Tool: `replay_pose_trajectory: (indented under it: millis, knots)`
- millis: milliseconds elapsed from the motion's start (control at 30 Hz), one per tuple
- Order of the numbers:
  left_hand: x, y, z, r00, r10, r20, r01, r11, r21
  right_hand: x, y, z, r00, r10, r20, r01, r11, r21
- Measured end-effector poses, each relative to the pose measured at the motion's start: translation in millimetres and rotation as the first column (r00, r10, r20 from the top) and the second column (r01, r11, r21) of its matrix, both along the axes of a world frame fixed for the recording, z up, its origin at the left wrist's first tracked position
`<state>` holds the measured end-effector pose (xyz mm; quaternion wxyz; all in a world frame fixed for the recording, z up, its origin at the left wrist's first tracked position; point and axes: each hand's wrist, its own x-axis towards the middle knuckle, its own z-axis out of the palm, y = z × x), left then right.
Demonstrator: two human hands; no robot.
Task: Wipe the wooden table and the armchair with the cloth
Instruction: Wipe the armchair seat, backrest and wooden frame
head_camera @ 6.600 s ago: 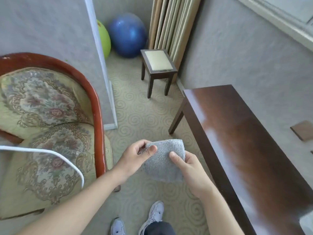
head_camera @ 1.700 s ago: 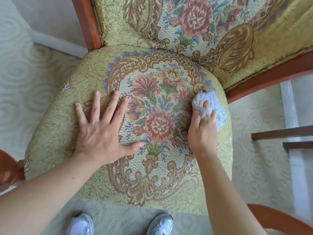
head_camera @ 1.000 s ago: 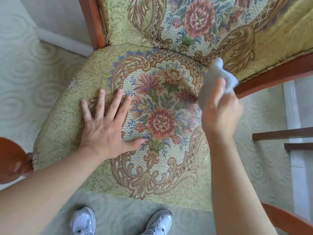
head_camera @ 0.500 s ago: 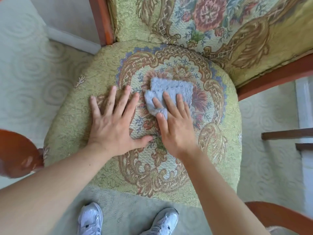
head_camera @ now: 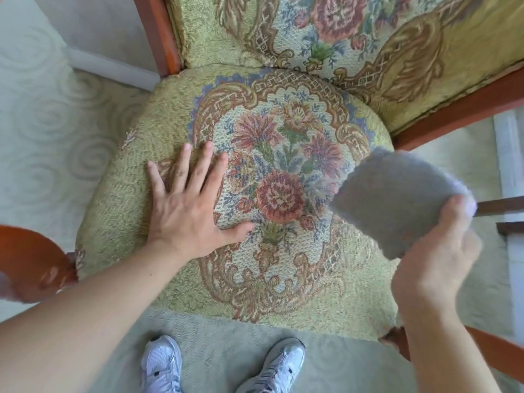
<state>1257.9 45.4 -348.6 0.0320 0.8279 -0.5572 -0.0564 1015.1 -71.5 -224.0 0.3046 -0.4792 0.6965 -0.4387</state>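
Cloth (head_camera: 397, 205), grey and fluffy, is lifted clear above the right side of the armchair seat (head_camera: 283, 137), its long axis running from upper left down to lower right and its broad face turned toward the camera. Right hand (head_camera: 436, 251) pinches its lower right edge, fingers closed on the fabric. Left hand (head_camera: 190, 205) lies flat on the left part of the floral seat cushion, fingers spread and pointing toward the backrest (head_camera: 368, 38). White sneakers (head_camera: 221, 367) stand on the carpet (head_camera: 42, 137).
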Motion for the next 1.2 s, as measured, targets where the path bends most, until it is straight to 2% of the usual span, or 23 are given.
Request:
replay_pose_trajectory:
  millis: [67,100,167,233,267,433,600,667,700,733,767,800,833,867,933,967,1000,1067,1133,1200]
  knots:
    - [0,0,-1,1.000,0.001,0.006,-0.001,1.000,0.001,6,-16,-2,0.986,0.118,-0.122,-0.134,0.982,-0.130]
    - [-1,0,-1,1.000,0.002,0.010,-0.002,1.000,0.001,10,-21,-11,0.961,0.206,-0.183,-0.233,0.962,-0.141]
    - [-1,0,-1,1.000,0.001,0.013,-0.001,1.000,0.001,21,-24,-39,0.870,0.391,-0.299,-0.405,0.914,0.015]
    - [0,0,-1,1.000,0.002,0.016,-0.002,1.000,-0.001,37,-17,-67,0.721,0.507,-0.472,-0.432,0.862,0.266]
    - [0,0,-1,1.000,0.003,0.019,-0.003,1.000,0.002,44,-10,-78,0.650,0.546,-0.529,-0.446,0.838,0.316]
    - [-1,0,-3,1.000,0.011,0.028,-0.012,1.000,0.016,47,18,-95,0.552,0.556,-0.622,-0.499,0.817,0.288]
    - [-1,0,-4,0.999,0.020,0.029,-0.021,0.999,0.026,33,75,-91,0.433,0.675,-0.597,-0.629,0.701,0.335]
    - [-1,0,-2,0.999,0.023,0.029,-0.024,0.999,0.036,29,92,-79,0.452,0.726,-0.519,-0.672,0.660,0.337]
    - [-1,-1,-2,0.999,0.023,0.030,-0.025,0.999,0.038,27,99,-71,0.503,0.763,-0.405,-0.714,0.631,0.302]
    - [-1,0,-1,0.999,0.021,0.028,-0.022,0.999,0.037,22,103,-63,0.577,0.791,-0.205,-0.751,0.612,0.248]
    - [-1,0,-2,1.000,0.018,0.023,-0.019,0.999,0.035,16,104,-54,0.653,0.757,0.026,-0.745,0.636,0.203]
    - [-1,0,-2,1.000,0.017,0.019,-0.017,0.999,0.031,10,101,-46,0.753,0.634,0.176,-0.658,0.724,0.205]
    - [0,-1,-2,1.000,0.015,0.016,-0.015,0.999,0.028,6,92,-38,0.862,0.442,0.246,-0.496,0.834,0.242]
    - [-1,0,-2,1.000,0.013,0.013,-0.013,1.000,0.028,1,80,-32,0.920,0.223,0.321,-0.316,0.909,0.272]
    - [-1,0,-3,1.000,0.012,0.007,-0.012,1.000,0.024,2,53,-20,0.857,-0.077,0.510,-0.064,0.966,0.252]
    - [-1,0,-2,1.000,0.014,0.007,-0.014,1.000,0.021,8,40,-14,0.868,-0.113,0.483,0.009,0.977,0.212]
    - [-1,0,-2,1.000,0.017,0.005,-0.017,1.000,0.020,18,27,-9,0.925,-0.084,0.370,0.031,0.989,0.147]
    - [-2,0,-1,1.000,0.018,-0.003,-0.018,1.000,0.014,39,8,-8,0.991,0.054,0.125,-0.054,0.999,0.001]
    - [-2,1,-1,1.000,0.020,-0.001,-0.020,1.000,0.009,65,-7,-24,0.972,0.223,-0.072,-0.224,0.975,-0.004]
    - [-3,1,0,1.000,0.023,0.000,-0.023,1.000,0.002,95,-22,-51,0.870,0.415,-0.266,-0.387,0.909,0.153]
